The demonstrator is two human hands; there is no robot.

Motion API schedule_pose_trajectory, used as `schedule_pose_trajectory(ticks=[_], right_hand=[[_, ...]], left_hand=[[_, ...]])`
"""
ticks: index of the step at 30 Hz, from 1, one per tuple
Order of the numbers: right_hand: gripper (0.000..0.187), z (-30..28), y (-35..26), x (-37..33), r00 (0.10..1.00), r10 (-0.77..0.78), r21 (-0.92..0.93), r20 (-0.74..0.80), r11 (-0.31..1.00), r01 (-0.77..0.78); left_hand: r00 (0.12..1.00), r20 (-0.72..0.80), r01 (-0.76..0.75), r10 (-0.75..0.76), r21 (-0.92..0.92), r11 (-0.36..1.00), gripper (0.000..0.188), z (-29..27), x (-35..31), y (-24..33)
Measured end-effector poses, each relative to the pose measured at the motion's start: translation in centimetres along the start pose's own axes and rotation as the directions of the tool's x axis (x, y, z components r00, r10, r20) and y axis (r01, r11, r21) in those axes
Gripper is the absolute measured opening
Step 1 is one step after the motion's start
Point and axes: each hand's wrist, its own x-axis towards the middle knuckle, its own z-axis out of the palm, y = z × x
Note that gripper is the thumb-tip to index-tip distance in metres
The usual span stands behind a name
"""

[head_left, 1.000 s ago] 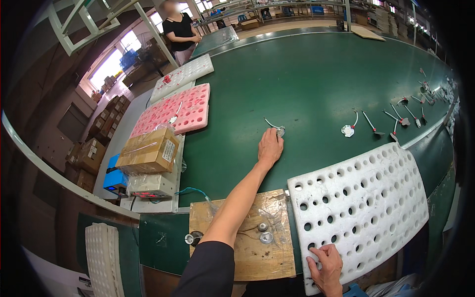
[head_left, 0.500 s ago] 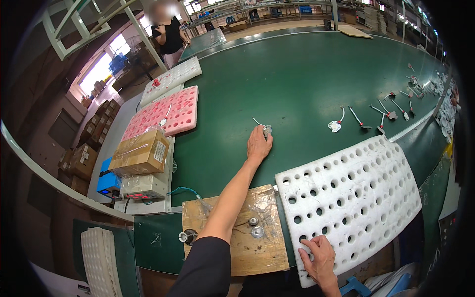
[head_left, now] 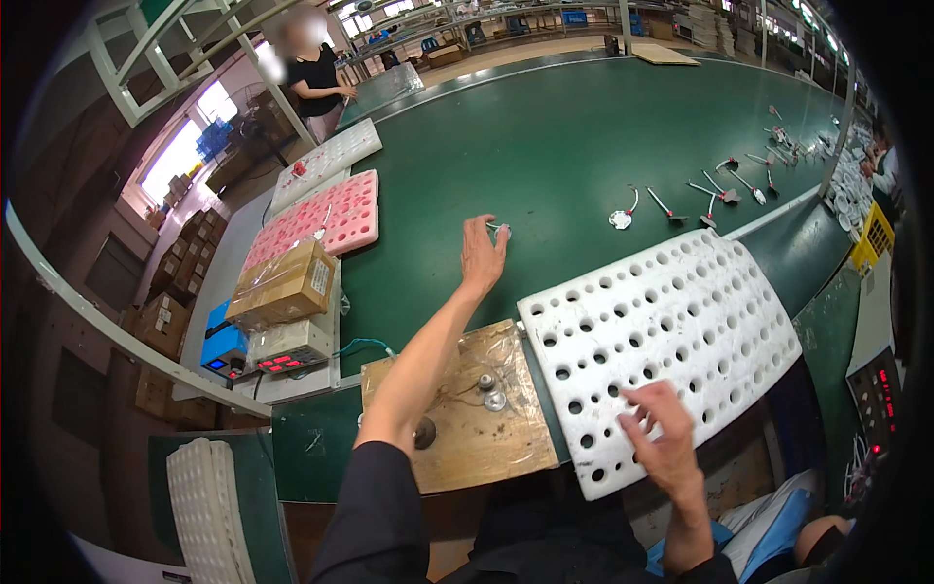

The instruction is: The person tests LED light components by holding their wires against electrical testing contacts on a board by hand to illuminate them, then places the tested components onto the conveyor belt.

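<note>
Out on the green table, my left hand [head_left: 481, 258] has its thumb and forefinger closed about a small round metallic piece [head_left: 503, 232] with a short pale wire, mostly hidden by the fingers. My right hand [head_left: 664, 433] hovers over the near part of a white foam board [head_left: 671, 321] full of round holes. Its thumb and forefinger are apart, and nothing shows between them. Beneath my left forearm lies a wooden board [head_left: 457, 453] covered in clear film, bearing a small metal knob [head_left: 485, 383] and a shiny disc [head_left: 495, 401]. A dark round fitting [head_left: 424, 433] is partly covered by the arm.
Several wired discs [head_left: 621, 220] lie to the right, before a heap of pale parts [head_left: 856, 200]. At left are a pink foam tray [head_left: 355, 219], a cardboard box [head_left: 282, 282] on a lit instrument [head_left: 302, 347], and a blue device [head_left: 224, 350]. Another person [head_left: 316, 83] stands far left.
My right hand has lifted off the foam board's holes, its fingers apart. My left fingers have shifted around the wired piece, which has hardly moved. The whole view has shifted slightly.
</note>
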Motion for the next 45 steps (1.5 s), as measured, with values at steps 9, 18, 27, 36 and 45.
schedule_pose_trajectory(ticks=[9, 18, 27, 36, 45], right_hand=[[0.035, -9.8, -11.2, 1.0, 0.603, -0.592, -0.214, -0.535, 0.786, 0.581], [0.036, -11.3, -15.9, 1.5, 0.358, -0.768, -0.262, -0.531, 0.55, 0.793], [0.038, -12.3, -17.1, 1.7, 0.221, -0.776, -0.274, -0.591, 0.451, 0.85], [0.041, -18.0, -22.0, 0.2, 0.098, -0.74, -0.312, -0.666, 0.395, 0.864], [0.043, -17.7, -29.4, -5.9, -0.025, -0.818, -0.455, -0.575, 0.294, 0.84]], left_hand=[[0.78, -0.292, -0.614, 0.553, -0.19, 0.766, 0.029, -23.4, -6.2, 18.0], [0.261, -0.545, -0.961, 0.796, -0.066, 0.27, 0.028, -42.4, -14.1, 27.9], [0.055, -0.534, -0.997, 0.844, 0.022, 0.079, 0.028, -49.1, -15.0, 31.8], [-0.076, -0.617, -0.996, 0.784, 0.078, -0.035, 0.027, -58.1, -14.1, 39.8], [-0.062, -0.797, -0.977, 0.6, -0.074, -0.199, 0.027, -63.0, -23.5, 33.8]])
